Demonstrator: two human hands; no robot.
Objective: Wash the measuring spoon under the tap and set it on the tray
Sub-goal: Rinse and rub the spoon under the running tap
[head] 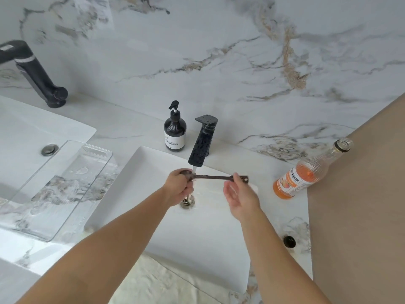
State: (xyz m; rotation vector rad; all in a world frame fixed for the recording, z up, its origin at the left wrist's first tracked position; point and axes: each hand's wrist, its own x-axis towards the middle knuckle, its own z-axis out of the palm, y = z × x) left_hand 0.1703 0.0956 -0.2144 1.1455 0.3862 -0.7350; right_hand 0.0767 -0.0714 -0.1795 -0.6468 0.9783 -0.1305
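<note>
A dark, long-handled measuring spoon (215, 177) lies level over the white sink (153, 163), under the black tap (200, 148). Water runs from the spout onto the bowl end. My left hand (178, 186) is wrapped around the spoon's bowl, hiding most of it. My right hand (240, 194) pinches the handle near its far end between thumb and fingers, palm turned up. A clear tray (65, 187) lies on the wet counter to the left of the sink.
A dark soap pump bottle (175, 130) stands behind the sink, left of the tap. An open bottle of orange drink (306, 172) leans at the right, with its black cap (289, 241) on the counter. A second sink (28, 132) and black tap (32, 73) are at far left.
</note>
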